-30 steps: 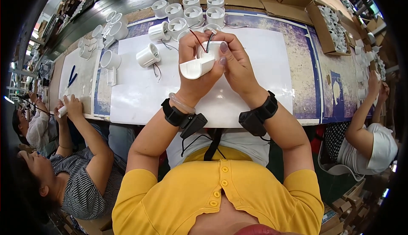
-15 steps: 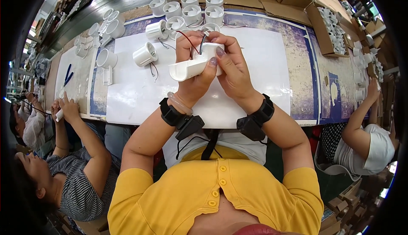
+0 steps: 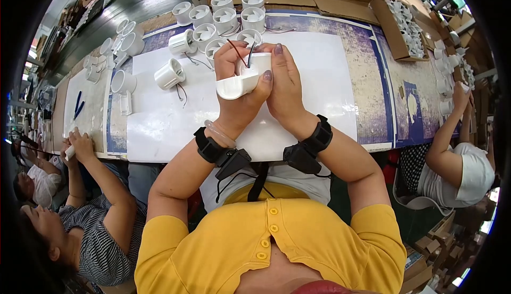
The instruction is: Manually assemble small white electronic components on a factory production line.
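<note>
From my console I see the housing between the fingers of the left hand and right hand, above a sheet spread on the table. Just beyond the fingers, mostly to their left, I have the cluster of fan cups; farther left a lone cup lies on the sheet, then another cup, then the pliers. Well right of the fingers and beyond, a box holds small parts.

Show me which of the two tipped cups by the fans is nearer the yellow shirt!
The white cup lying apart on the white sheet; the other tipped cup is farther back, beside upright fan cups.
</note>
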{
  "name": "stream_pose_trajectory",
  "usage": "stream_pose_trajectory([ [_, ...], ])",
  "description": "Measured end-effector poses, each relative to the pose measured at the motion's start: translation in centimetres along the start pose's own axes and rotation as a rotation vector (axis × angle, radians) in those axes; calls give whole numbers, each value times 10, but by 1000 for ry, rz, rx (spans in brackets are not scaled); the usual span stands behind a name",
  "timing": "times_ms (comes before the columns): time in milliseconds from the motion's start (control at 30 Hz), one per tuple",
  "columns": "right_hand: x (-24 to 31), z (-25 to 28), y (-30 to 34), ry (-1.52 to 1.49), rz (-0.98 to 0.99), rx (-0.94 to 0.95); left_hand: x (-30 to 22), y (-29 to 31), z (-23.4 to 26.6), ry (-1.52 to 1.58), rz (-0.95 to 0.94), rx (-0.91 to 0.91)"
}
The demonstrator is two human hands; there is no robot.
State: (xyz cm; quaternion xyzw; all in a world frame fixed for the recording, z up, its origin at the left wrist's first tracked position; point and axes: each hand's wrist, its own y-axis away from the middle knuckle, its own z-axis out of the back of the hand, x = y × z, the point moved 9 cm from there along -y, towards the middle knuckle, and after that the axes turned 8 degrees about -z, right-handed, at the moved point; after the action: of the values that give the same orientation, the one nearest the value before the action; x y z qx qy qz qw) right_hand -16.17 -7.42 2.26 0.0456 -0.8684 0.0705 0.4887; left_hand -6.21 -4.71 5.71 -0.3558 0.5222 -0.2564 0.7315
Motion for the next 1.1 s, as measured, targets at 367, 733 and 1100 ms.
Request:
stream_pose_trajectory([
  [367, -10, 3, -12, -413, -212, 37, 6, 0, -11, 506, 161, 39],
  [733, -6, 21, -9, -426, -104, -58, 14, 16, -36, 968, 388, -18],
  [1100, -3, 12, -24, -738, -246, 138, -6, 0, -27, 473, 152, 119],
])
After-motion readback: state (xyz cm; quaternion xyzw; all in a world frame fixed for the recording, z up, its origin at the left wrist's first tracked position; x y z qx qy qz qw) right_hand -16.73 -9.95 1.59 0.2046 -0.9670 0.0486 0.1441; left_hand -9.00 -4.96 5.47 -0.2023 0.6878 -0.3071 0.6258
